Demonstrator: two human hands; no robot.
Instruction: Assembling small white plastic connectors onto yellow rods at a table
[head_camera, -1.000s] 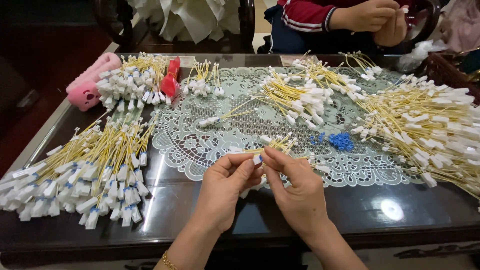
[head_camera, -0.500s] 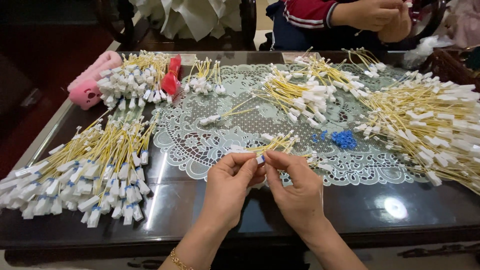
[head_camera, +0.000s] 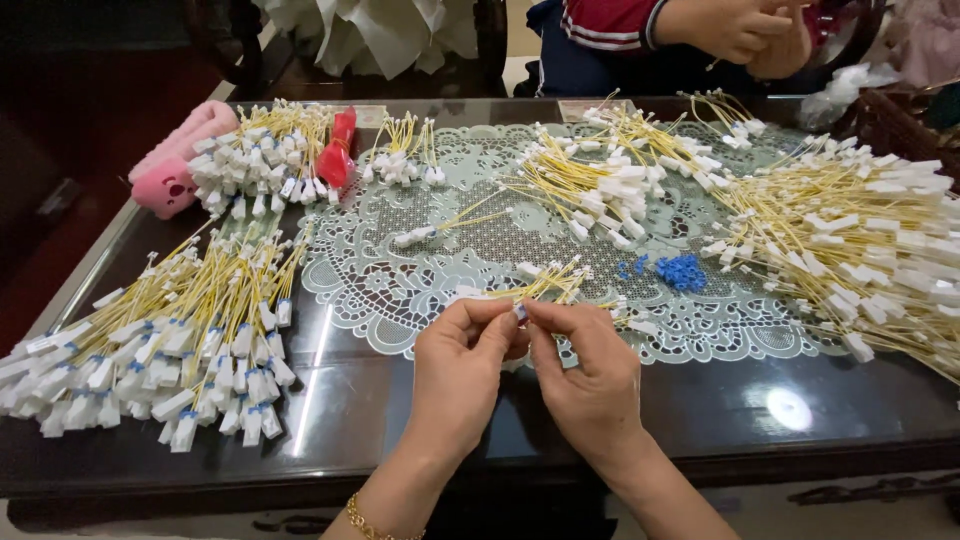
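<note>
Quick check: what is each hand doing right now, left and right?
Left hand: fingers pinched on a small white connector.
Right hand: fingertips pinched on the same connector, its yellow wire trailing away.

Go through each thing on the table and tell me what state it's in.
Left hand: pinching a small white connector.
Right hand: pinching the same connector.
Left pile: yellow leads, blue-marked white ends, fanned out.
Right pile: loose heap.
Blue caps: small loose cluster on the doily.
Pink case: lying flat, shut.
</note>
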